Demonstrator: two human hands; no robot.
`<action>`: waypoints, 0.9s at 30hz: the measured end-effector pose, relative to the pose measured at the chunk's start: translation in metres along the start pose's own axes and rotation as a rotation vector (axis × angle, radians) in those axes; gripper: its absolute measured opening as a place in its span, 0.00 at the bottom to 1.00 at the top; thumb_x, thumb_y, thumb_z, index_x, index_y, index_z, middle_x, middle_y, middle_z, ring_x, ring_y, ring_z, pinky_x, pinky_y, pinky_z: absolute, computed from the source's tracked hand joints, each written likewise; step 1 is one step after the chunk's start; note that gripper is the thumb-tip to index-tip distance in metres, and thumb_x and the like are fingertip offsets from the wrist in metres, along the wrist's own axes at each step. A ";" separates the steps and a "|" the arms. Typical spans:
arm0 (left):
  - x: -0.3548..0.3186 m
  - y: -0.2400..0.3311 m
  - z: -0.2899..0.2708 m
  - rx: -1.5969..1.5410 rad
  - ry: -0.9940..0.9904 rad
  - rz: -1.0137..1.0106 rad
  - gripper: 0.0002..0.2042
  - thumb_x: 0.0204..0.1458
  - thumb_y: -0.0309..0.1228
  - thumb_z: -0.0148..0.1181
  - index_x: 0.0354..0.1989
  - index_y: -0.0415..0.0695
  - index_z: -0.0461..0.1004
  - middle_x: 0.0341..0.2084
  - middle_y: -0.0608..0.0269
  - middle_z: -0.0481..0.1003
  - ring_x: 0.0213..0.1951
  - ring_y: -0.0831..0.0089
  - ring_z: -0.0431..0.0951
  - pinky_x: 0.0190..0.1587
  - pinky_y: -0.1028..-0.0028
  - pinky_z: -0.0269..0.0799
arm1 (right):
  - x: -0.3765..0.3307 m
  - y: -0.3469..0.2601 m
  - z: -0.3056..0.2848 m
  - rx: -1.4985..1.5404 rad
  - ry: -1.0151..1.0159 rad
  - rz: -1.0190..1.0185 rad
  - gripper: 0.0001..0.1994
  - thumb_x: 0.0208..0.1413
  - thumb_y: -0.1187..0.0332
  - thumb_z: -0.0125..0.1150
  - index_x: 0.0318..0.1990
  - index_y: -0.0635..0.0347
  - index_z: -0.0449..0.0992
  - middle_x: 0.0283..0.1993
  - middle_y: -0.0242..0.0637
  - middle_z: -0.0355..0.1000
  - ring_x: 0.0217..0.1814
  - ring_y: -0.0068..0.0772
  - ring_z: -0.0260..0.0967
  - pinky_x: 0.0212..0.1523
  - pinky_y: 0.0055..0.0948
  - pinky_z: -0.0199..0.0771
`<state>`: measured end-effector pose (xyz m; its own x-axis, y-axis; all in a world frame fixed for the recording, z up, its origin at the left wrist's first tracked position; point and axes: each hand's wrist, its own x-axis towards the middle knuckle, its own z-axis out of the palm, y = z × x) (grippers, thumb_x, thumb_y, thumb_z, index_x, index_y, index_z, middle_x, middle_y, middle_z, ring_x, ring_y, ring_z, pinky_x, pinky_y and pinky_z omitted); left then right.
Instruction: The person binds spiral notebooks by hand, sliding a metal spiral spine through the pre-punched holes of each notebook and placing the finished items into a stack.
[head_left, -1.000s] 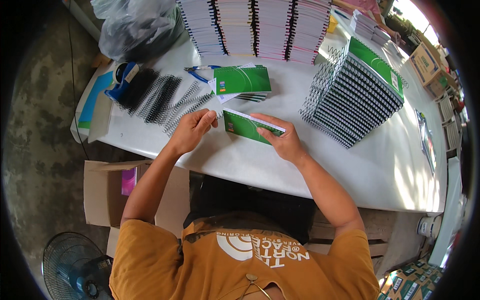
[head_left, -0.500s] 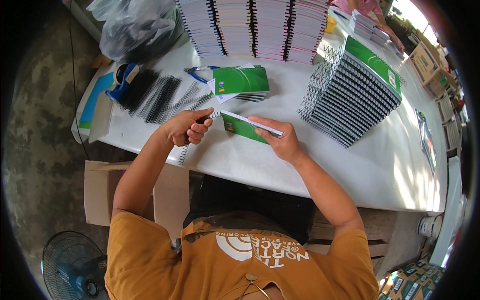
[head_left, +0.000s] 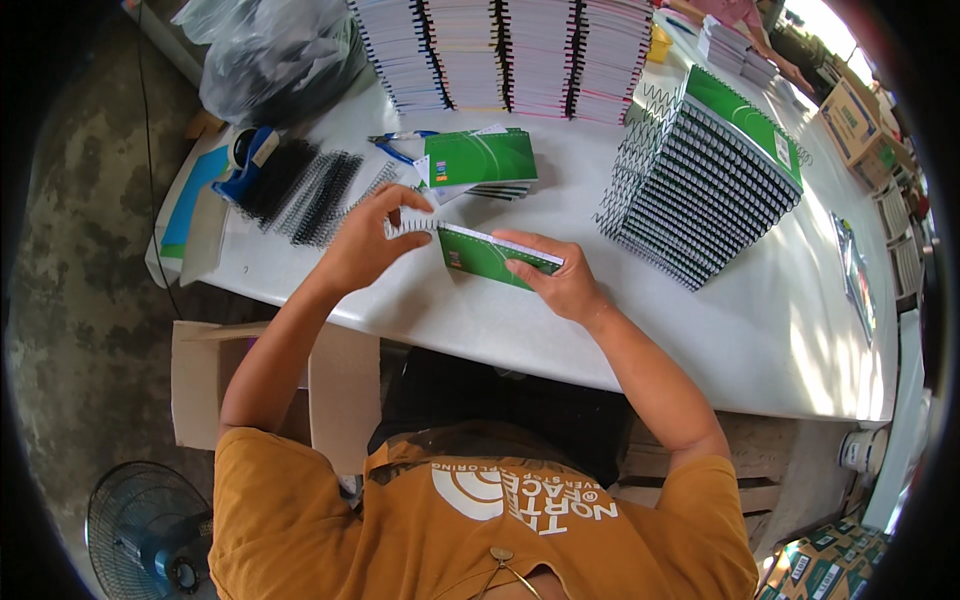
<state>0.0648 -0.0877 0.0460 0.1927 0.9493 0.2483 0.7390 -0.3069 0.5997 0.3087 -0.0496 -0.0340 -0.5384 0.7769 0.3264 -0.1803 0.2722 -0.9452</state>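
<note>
left hand (head_left: 365, 242) rose, booklet (head_left: 482, 260) (long axis) sloping down-right

Glare (head_left: 825, 28) upper right; sun patches on table (head_left: 700, 365); fisheye-bowed edges, black corners

Green notebook (head_left: 480, 260); right fingers (head_left: 533, 243) on it
</note>
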 end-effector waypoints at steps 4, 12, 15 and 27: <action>-0.005 0.008 -0.003 0.283 -0.243 -0.020 0.13 0.45 0.33 0.63 0.40 0.46 0.73 0.39 0.62 0.72 0.41 0.66 0.69 0.45 0.69 0.57 | -0.004 0.005 -0.002 -0.055 -0.045 0.087 0.15 0.53 0.76 0.57 0.49 0.60 0.73 0.41 0.34 0.76 0.39 0.17 0.67 0.44 0.19 0.68; -0.038 0.010 0.052 0.763 0.273 0.181 0.41 0.46 0.56 0.52 0.60 0.34 0.54 0.61 0.38 0.50 0.64 0.45 0.45 0.63 0.49 0.34 | -0.016 -0.009 0.019 -0.221 0.017 -0.106 0.13 0.52 0.76 0.57 0.47 0.62 0.74 0.41 0.43 0.75 0.36 0.29 0.74 0.39 0.24 0.71; -0.094 0.011 0.084 0.741 0.006 0.316 0.51 0.46 0.65 0.41 0.61 0.25 0.43 0.62 0.28 0.41 0.65 0.39 0.35 0.61 0.44 0.23 | -0.018 -0.014 0.024 -0.218 0.042 -0.135 0.13 0.51 0.77 0.58 0.46 0.62 0.74 0.41 0.44 0.75 0.37 0.31 0.74 0.39 0.24 0.71; -0.061 0.014 0.077 0.671 0.527 0.447 0.48 0.49 0.64 0.38 0.62 0.26 0.44 0.59 0.24 0.43 0.64 0.35 0.33 0.59 0.40 0.21 | -0.026 -0.011 0.031 -0.392 -0.099 -0.375 0.20 0.44 0.84 0.54 0.48 0.61 0.73 0.43 0.44 0.74 0.39 0.40 0.75 0.41 0.28 0.74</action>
<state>0.1129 -0.1449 -0.0200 0.3520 0.5517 0.7561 0.9146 -0.3746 -0.1525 0.2994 -0.0910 -0.0321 -0.5743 0.5340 0.6205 -0.0652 0.7257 -0.6849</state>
